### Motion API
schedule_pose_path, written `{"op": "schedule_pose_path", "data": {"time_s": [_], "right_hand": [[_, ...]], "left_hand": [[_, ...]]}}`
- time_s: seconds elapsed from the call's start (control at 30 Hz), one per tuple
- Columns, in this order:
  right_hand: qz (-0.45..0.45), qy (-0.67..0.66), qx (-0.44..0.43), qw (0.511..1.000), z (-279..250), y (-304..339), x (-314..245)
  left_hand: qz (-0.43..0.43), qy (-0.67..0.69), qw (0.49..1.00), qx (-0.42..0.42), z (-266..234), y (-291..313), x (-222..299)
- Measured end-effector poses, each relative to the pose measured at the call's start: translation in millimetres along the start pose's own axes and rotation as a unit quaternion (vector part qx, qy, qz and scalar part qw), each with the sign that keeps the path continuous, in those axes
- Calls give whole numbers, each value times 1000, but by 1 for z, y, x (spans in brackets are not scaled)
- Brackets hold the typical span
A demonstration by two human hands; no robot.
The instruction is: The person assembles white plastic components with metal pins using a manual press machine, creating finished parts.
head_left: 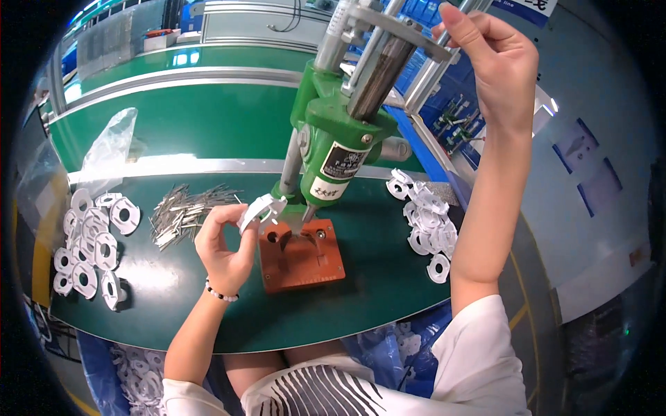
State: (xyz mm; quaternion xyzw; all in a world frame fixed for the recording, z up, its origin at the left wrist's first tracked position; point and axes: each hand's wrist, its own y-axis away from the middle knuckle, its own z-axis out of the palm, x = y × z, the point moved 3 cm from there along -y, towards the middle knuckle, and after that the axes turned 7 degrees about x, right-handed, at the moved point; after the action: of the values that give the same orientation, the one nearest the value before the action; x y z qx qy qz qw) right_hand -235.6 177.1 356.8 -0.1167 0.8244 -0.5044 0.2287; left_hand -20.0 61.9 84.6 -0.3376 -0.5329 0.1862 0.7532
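My left hand (227,249) pinches a white plastic ring part (260,211) between thumb and fingers, tilted, just left of the press tip. Below and beside it sits an orange fixture block (302,260) with holes and a notched recess, under the green hand press (333,142). My right hand (496,66) is raised high at the top right, its fingers curled beside the end of the press's metal top plate (406,35). What those fingers close on, if anything, is hidden.
White ring parts lie in a pile (87,243) at the left and another pile (430,222) at the right. Thin metal pins (184,215) are heaped behind my left hand. A clear plastic bag (111,149) stands at the back left. Blue bags (104,367) with white parts hang below the table's front edge.
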Motion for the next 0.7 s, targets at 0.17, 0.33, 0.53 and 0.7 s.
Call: {"op": "schedule_pose_path", "data": {"time_s": [0.17, 0.33, 0.53, 0.7], "right_hand": [[22, -68, 12, 997, 14, -2, -13], [61, -77, 10, 995, 11, 0, -13], [133, -78, 10, 988, 9, 5, -14], [-44, 46, 110, 992, 16, 42, -16]], "left_hand": [[8, -17, 1000, -4, -3, -1, 1], [10, -23, 1000, -10, -3, -1, -1], [-4, -19, 1000, 4, -2, -3, -7], [0, -22, 1000, 12, -4, -4, -7]]}}
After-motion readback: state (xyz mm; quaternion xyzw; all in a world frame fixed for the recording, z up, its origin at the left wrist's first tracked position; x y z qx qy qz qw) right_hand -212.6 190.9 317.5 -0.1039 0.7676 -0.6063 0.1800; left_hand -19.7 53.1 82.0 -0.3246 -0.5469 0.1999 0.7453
